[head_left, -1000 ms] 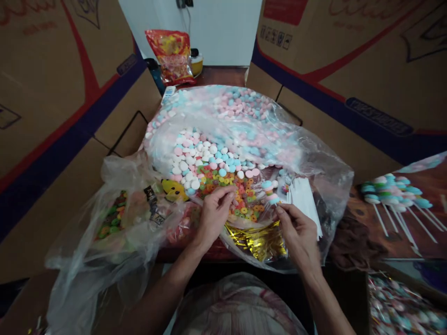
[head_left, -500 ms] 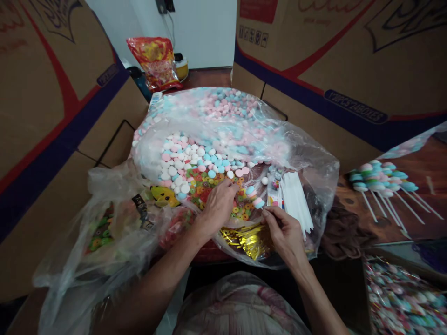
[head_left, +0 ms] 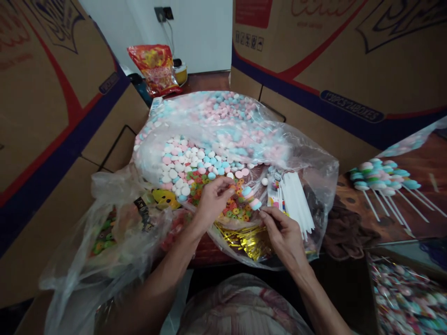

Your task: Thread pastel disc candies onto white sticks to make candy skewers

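Note:
My right hand point(head_left: 284, 230) pinches the lower end of a white stick. Blue, pink and white marshmallows are threaded on this marshmallow skewer point(head_left: 252, 199), which tilts up to the left. Just left of it, my left hand point(head_left: 214, 197) has thumb and fingers closed on a small orange gummy ring point(head_left: 232, 187). Beneath both hands lie loose coloured gummy rings point(head_left: 239, 213) on clear plastic. Behind them, pastel marshmallows point(head_left: 188, 163) spill from a large clear bag point(head_left: 223, 125). White sticks point(head_left: 296, 200) lie in a bundle to the right of the skewer.
Finished-looking marshmallow skewers point(head_left: 382, 174) lie at right, beside a brown cloth point(head_left: 349, 232). Below is a box of wrapped sweets point(head_left: 408, 293). Gold twist ties point(head_left: 244, 239) lie in front. Large cartons point(head_left: 314, 56) flank the table; a red snack bag point(head_left: 155, 70) stands behind.
My left hand reached forward into the gummy rings, then drew back with an orange one in its fingers. My right hand still holds the skewer, now tilted further left. The camera view has shifted.

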Demonstrator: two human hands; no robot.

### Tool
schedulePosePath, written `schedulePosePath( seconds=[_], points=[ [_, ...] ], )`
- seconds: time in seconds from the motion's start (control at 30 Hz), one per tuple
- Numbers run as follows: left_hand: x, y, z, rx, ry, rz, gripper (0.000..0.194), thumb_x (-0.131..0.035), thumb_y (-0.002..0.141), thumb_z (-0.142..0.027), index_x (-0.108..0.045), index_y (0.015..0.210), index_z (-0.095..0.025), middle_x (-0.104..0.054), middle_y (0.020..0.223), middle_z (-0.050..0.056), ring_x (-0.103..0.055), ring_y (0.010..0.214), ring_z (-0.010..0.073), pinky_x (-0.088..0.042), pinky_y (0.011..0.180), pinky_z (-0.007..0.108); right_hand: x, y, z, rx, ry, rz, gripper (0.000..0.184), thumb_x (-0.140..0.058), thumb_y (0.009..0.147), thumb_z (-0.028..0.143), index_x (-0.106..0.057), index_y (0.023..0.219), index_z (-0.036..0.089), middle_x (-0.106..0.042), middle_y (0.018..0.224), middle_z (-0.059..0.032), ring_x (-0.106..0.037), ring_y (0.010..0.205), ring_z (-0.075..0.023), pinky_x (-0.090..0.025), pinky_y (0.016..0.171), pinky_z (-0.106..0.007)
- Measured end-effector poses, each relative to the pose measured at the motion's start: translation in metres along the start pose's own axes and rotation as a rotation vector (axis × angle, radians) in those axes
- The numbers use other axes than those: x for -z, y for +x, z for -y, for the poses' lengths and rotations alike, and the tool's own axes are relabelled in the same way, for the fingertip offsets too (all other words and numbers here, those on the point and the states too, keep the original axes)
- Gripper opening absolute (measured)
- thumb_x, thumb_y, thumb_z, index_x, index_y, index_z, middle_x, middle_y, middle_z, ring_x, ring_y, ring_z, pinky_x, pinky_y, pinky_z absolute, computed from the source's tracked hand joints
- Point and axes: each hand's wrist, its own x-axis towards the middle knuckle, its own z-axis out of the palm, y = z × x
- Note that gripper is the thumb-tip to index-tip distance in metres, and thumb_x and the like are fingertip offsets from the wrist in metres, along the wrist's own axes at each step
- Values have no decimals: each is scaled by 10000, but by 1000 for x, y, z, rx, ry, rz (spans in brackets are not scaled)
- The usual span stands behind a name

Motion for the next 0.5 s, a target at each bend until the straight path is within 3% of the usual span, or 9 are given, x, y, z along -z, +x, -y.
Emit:
schedulePosePath(
  seconds=[0.07,0.2,0.5],
  points=[
    [1,-1,-1,66,-200,-59,208,-694,741,-263,-669,918,-156,-697,883,39,-637,816,147,-507,778,267,-3,-1,2,19,-4,29,249,-568,894,375,-730,918,188,-575,603,9,-539,585,-160,-444,576,-262],
    [0,-4,2,112,-306,-154,325,-772,665,-271,-709,962,-154,-735,922,51,-668,865,159,-524,822,288,-7,-1,1,46,-37,50,237,-563,905,369,-730,922,202,-545,576,15,-557,602,-172,-445,573,-263],
    [-2,-5,9,100,-266,-106,276,-770,671,-278,-765,914,-146,-771,927,74,-707,848,195,-558,816,322,-4,3,2,75,-152,64,244,-556,910,349,-728,899,176,-670,709,-18,-594,643,-165,-440,590,-252]
  ],
)
